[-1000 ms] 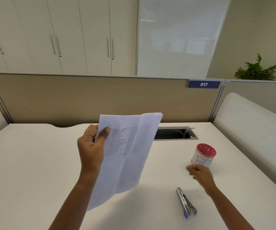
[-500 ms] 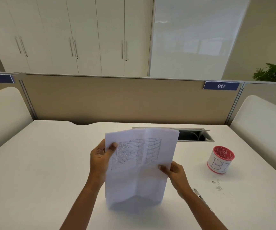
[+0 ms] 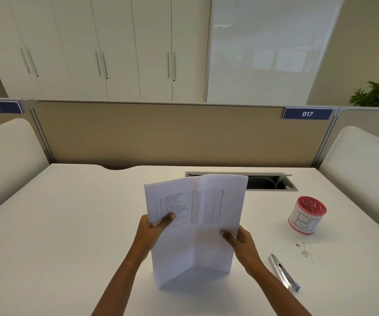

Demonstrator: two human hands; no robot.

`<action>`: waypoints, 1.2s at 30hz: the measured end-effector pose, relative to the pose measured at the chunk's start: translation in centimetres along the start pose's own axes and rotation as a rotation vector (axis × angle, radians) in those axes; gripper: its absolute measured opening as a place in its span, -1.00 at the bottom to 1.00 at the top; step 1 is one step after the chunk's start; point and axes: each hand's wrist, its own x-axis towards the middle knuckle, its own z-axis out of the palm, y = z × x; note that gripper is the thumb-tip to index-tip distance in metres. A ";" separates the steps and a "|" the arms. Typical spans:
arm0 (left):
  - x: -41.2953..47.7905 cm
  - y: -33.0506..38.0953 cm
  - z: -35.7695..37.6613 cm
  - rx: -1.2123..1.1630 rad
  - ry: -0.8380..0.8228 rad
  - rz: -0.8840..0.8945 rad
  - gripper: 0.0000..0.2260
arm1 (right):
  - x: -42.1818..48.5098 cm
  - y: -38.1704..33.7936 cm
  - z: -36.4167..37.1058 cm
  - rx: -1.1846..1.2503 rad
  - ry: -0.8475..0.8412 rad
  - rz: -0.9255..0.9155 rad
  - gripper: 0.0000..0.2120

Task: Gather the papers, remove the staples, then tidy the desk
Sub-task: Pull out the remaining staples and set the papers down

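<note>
The papers (image 3: 195, 224) were held upright over the middle of the desk (image 3: 69, 224), their long axis standing nearly vertical and their lower edge resting on, or just above, the desktop; which of the two could not be told. A crease ran down the sheets, so that the two halves were bent slightly apart like an open book. The left hand (image 3: 153, 231) was closed on the left edge, thumb laid across the printed table and the fingers hidden behind. The right hand (image 3: 238, 238) was closed on the right edge a little lower, thumb in front, fingers behind. Both grips were pinches on paper; neither hand was free.

No staple could be made out in the sheets. Loose staples (image 3: 305, 252) were scattered on the desk to the right, near a red-rimmed cup (image 3: 307, 215) that seemed to be filled with more small metal pieces. A metal tool (image 3: 284, 272), judged to be the staple remover, lay flat just beside the right forearm, its long axis pointing away and slightly leftward.

The tidying stage seemed to be near. The sheets were judged ready to be squared and laid flat, a move turning on the vertical axis being tipped down toward the desk. The tool and the staples lay to the right of the papers, so the right hand was the nearer for them, once released from the edge.
</note>
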 end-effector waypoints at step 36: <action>2.2 -1.7 -1.6 -0.138 0.018 -0.375 -0.87 | 0.6 0.9 -7.4 1.012 0.022 0.539 -0.52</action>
